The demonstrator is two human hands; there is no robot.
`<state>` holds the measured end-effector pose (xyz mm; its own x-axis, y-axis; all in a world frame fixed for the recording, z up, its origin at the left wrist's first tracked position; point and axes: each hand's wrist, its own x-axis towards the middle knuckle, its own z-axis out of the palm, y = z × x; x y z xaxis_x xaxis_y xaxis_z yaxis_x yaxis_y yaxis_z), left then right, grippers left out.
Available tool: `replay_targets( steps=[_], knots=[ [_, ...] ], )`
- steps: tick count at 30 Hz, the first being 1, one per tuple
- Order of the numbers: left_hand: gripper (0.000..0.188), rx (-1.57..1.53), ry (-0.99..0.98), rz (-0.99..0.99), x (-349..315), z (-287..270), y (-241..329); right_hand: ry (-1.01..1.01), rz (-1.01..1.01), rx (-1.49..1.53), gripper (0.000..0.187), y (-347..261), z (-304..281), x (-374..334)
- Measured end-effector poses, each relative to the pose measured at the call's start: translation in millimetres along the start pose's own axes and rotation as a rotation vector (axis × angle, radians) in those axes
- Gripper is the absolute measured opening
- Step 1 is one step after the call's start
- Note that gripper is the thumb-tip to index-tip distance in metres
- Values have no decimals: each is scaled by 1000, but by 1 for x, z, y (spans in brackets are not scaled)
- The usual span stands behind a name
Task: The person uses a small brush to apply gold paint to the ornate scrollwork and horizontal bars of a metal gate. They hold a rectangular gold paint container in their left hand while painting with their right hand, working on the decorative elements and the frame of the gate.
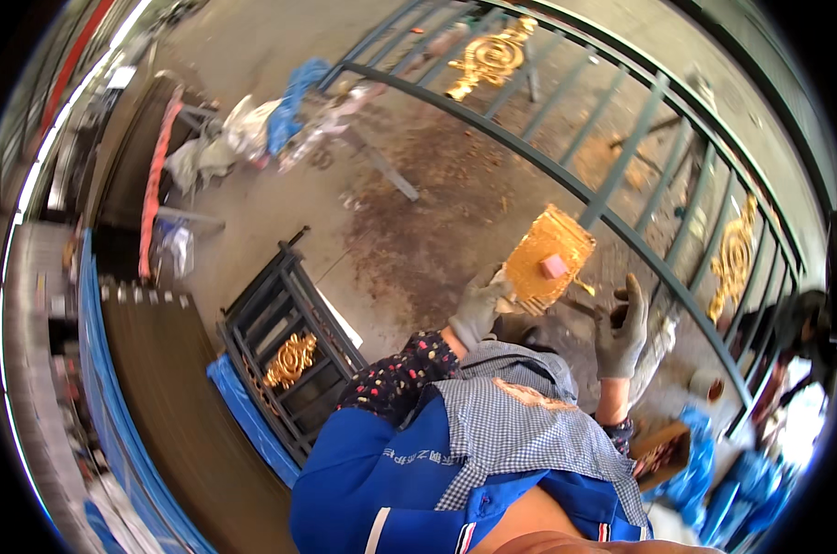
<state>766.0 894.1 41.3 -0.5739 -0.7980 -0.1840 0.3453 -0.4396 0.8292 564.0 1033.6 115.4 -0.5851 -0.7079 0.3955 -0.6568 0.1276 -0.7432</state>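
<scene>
My left hand (478,311), in a grey work glove, grips the lower left edge of a flat, gold-coated rectangular tray (536,242). On the tray rests a small pink block (554,267), perhaps a sponge. My right hand (621,329), gloved alike, is raised to the right of the tray. Its fingers are apart and curved, with nothing seen in them. Just beyond both hands runs a dark grey metal railing (566,175). It carries a gold scroll ornament (494,59) at the far end and another gold ornament (734,251) at the right.
A smaller dark railing panel (285,319) with a gold ornament (290,360) stands at my left. Past it lies a long brown sheet stack (160,388) edged in blue. Cloths and blue plastic (294,102) hang on a stand at far left. An open box (663,454) sits at lower right.
</scene>
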Motion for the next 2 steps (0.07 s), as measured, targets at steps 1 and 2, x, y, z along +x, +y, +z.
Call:
replay_targets(
  steps=[1,2],
  knots=[
    [45,-33,52,37,-11,-16,10,-65,-35,-26,74,-1,8,-2],
    [49,-251,121,2,-22,-31,20,-131,-68,-50,75,1,15,-1]
  ],
)
